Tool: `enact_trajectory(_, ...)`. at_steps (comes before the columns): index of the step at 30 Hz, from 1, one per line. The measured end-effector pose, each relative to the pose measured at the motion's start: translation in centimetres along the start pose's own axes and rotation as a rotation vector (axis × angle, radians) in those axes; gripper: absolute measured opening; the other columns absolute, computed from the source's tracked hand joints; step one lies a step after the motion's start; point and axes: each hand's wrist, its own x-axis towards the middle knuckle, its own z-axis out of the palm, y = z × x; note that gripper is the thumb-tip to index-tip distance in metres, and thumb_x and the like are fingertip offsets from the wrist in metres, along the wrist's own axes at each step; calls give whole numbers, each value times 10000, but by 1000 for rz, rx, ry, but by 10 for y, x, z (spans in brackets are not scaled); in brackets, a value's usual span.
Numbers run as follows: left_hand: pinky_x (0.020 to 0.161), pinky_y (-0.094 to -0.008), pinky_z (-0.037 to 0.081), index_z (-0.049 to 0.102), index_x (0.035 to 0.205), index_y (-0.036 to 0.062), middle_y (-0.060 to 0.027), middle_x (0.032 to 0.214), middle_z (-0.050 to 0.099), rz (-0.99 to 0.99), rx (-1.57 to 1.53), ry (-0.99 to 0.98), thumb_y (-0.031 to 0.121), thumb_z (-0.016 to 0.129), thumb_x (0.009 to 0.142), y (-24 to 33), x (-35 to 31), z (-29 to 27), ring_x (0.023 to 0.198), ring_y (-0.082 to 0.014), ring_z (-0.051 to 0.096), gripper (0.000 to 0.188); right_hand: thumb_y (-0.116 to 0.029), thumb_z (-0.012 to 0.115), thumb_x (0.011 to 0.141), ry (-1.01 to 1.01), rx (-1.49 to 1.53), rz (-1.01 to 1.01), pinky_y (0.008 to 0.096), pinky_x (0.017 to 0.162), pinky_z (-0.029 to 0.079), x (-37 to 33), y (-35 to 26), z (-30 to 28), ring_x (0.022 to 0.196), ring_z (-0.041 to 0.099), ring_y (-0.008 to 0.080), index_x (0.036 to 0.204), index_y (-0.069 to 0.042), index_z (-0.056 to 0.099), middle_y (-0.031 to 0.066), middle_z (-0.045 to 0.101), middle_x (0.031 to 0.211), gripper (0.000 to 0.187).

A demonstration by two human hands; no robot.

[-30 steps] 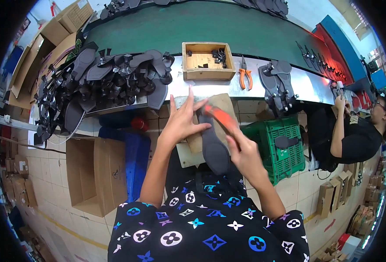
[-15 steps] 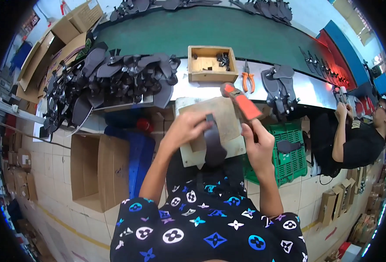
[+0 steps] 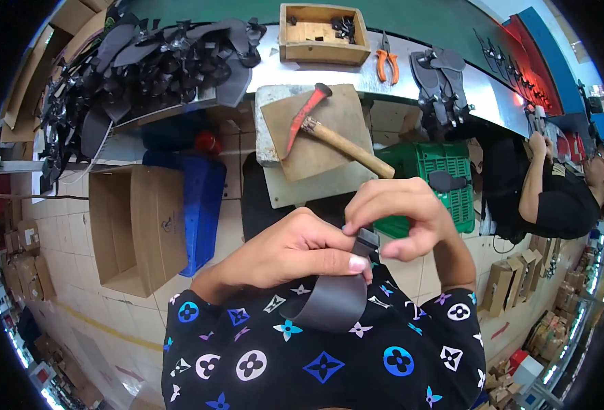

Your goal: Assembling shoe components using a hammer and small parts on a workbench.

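Observation:
My left hand [image 3: 295, 253] pinches a dark, flat strap [image 3: 333, 304] between thumb and fingers, close to my shirt. The strap's broad part curves down below the hand, and a small black end piece [image 3: 367, 240] sticks out past the thumb. Right beside that end piece is my right hand [image 3: 411, 212], its fingers bent and its thumb apart from them. A hammer [image 3: 346, 145] with a red head and wooden handle lies on a tan board [image 3: 346, 102] beyond my hands, its handle pointing toward my right hand.
On the metal-edged bench lie a pile of black sandals [image 3: 172, 61], a wooden box [image 3: 322, 51] of small black parts, orange-handled pliers [image 3: 387, 61] and more sandals [image 3: 440, 78]. Below are a cardboard box [image 3: 158, 232], a blue bin [image 3: 203, 219] and a green crate [image 3: 445, 164]. A co-worker [image 3: 555, 184] sits at right.
The hammer left my right hand and now lies on the board. My left hand lifted the strap off the board and toward me; my right hand came over to it.

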Motion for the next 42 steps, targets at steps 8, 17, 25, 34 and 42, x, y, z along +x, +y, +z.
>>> enact_trajectory(8, 651, -287, 471, 747, 959, 4, -106, 735, 691, 1, 163, -234, 237, 649, 945, 9, 16, -2, 680, -133, 626, 254, -201, 684, 834, -149, 10, -199, 362, 516, 442, 4, -5, -8, 596, 567, 292, 776, 40, 632, 122, 590, 724, 253)
enact_trajectory(17, 677, -345, 466, 626, 977, -51, -113, 829, 603, 707, 1221, 1593, 282, 652, 965, 54, 60, -155, 723, -205, 575, 334, -357, 578, 962, 1386, -1270, 707, 462, 738, 527, -132, 117, -168, 880, 660, 389, 1101, -23, 638, 200, 658, 1024, 366)
enact_trajectory(25, 922, -543, 377, 661, 1117, 33, -102, 1110, 666, -2, 1714, 1959, 508, 556, 942, 60, 32, -310, 1053, -322, 611, 518, -256, 663, 881, 1119, -410, 798, 285, 471, 473, -193, 166, -281, 532, 593, 129, 956, 38, 668, 72, 630, 703, 303)
enact_trajectory(34, 1078, -562, 283, 468, 1376, 45, -160, 1377, 530, 275, 1774, 1714, 399, 608, 940, 87, 45, -216, 1287, -346, 490, 579, -181, 655, 836, 1355, -992, 519, 412, 673, 526, -107, 84, -260, 731, 676, 324, 1081, 53, 576, 205, 664, 773, 348)
enact_trajectory(42, 1178, -526, 131, 325, 1491, 63, -159, 1578, 272, 532, 1587, 754, 270, 784, 792, 49, 133, -55, 1491, -336, 179, 862, -179, 649, 928, 1294, -225, 190, 222, 401, 411, 0, -1, -195, 506, 539, 69, 1119, 3, 544, 2, 584, 759, 284)
